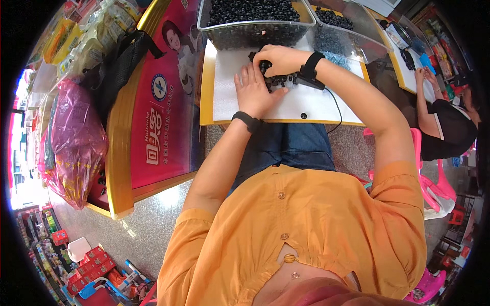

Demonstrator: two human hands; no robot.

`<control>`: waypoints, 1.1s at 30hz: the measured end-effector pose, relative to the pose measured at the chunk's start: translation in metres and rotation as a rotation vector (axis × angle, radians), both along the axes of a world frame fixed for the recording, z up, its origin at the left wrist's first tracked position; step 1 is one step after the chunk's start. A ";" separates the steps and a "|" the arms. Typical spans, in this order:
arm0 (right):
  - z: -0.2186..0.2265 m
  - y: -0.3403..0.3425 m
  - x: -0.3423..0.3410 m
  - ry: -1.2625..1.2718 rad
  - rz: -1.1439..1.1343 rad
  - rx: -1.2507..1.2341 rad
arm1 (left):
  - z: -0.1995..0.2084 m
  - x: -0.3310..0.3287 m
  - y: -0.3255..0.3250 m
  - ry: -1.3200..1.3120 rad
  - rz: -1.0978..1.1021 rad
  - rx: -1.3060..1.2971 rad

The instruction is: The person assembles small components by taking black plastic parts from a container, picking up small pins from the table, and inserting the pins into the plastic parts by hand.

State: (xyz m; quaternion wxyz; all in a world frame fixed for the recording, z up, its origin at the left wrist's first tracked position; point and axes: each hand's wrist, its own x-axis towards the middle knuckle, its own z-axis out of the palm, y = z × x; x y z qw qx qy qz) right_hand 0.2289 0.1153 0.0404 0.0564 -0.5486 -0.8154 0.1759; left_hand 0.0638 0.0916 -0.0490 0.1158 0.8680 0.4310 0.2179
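My right hand point(282, 58) bends its fingers down around a small black round part point(264, 66); its fingertips are partly hidden. Just in front of it, my left hand point(255, 95) lies palm down with fingers stretched out and the thumb spread to the right. Its fingertips reach beside the black part. Several small black pieces point(279, 81) lie on the white sheet point(227, 104) between and under both hands. One more black piece point(304, 116) sits apart, close to the table's near edge.
A clear plastic bin point(245, 39) heaped with black rings stands behind my hands. Right of it is another clear bin point(352, 36) with black parts. A thin black cable point(341, 109) hangs from my right wristband over the edge. At far right a co-worker point(449, 122) sits at another table.
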 end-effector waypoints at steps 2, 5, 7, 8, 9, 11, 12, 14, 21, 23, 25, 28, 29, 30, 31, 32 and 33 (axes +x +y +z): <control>0.009 -0.005 0.002 0.003 0.032 0.059 | -0.005 -0.001 0.003 -0.016 -0.002 0.003; 0.013 -0.026 0.013 0.032 0.037 0.223 | -0.009 -0.001 0.002 -0.031 -0.006 0.025; 0.017 -0.052 0.019 0.092 0.045 0.318 | -0.009 -0.002 0.001 -0.037 -0.014 -0.007; 0.020 -0.070 0.016 0.092 -0.005 0.277 | -0.010 -0.005 0.001 -0.037 -0.010 -0.011; 0.019 -0.091 0.015 0.158 -0.016 0.214 | -0.012 -0.005 0.002 -0.038 -0.005 -0.001; 0.009 -0.135 0.014 0.211 -0.016 0.100 | -0.016 -0.004 0.003 -0.004 0.010 0.059; -0.002 -0.154 0.011 0.204 -0.003 0.047 | -0.016 -0.004 0.004 -0.001 0.010 0.053; -0.019 -0.180 0.002 0.163 0.010 -0.093 | -0.013 -0.003 0.004 -0.006 0.017 0.066; -0.068 -0.193 -0.054 -0.161 0.061 -0.047 | -0.020 -0.002 0.007 0.012 0.001 0.102; -0.079 -0.184 -0.065 -0.286 0.129 -0.044 | -0.019 -0.002 0.008 0.016 -0.005 0.091; -0.088 -0.180 -0.071 -0.335 0.176 -0.097 | -0.017 -0.002 0.006 0.027 -0.013 0.060; -0.102 -0.183 -0.076 -0.337 0.199 -0.090 | -0.011 -0.004 0.004 0.021 -0.031 0.003; -0.104 -0.184 -0.075 -0.307 0.209 -0.068 | -0.010 -0.005 0.004 0.019 -0.032 0.006; -0.106 -0.184 -0.072 -0.309 0.205 -0.067 | -0.009 -0.006 0.004 0.042 -0.060 0.033; -0.100 -0.184 -0.072 -0.261 0.169 -0.086 | -0.010 -0.008 0.004 0.066 -0.081 0.057; -0.094 -0.185 -0.071 -0.213 0.132 -0.106 | -0.011 -0.010 0.004 0.065 -0.079 0.055; -0.087 -0.188 -0.069 -0.214 0.133 -0.108 | -0.013 -0.011 0.005 0.061 -0.095 0.078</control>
